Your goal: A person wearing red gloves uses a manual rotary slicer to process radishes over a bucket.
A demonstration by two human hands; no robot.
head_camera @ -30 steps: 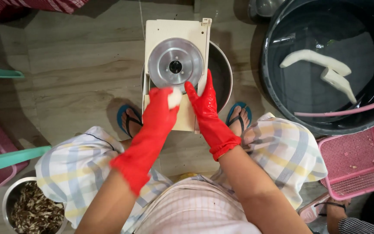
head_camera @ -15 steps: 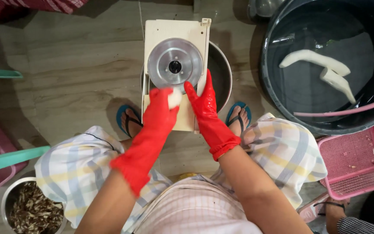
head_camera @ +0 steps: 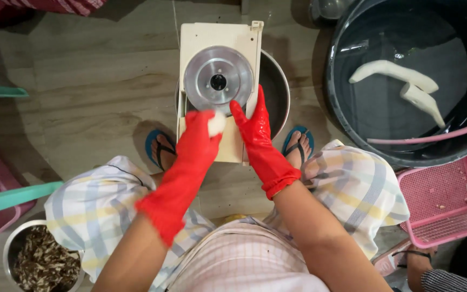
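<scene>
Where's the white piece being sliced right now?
Head view, centre: the white piece is in the left hand, pressed by the slicer's steel disc, its lower edge, beside the right hand.

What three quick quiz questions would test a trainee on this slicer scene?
1. True or false: the left hand holds a white piece against the slicer.
2. Where does the right hand rest? A) on the slicer's side B) in the black tub C) on the pink basket
3. What lies in the tub's water?

Key: 1 true; 2 A; 3 two white peeled pieces.
</scene>
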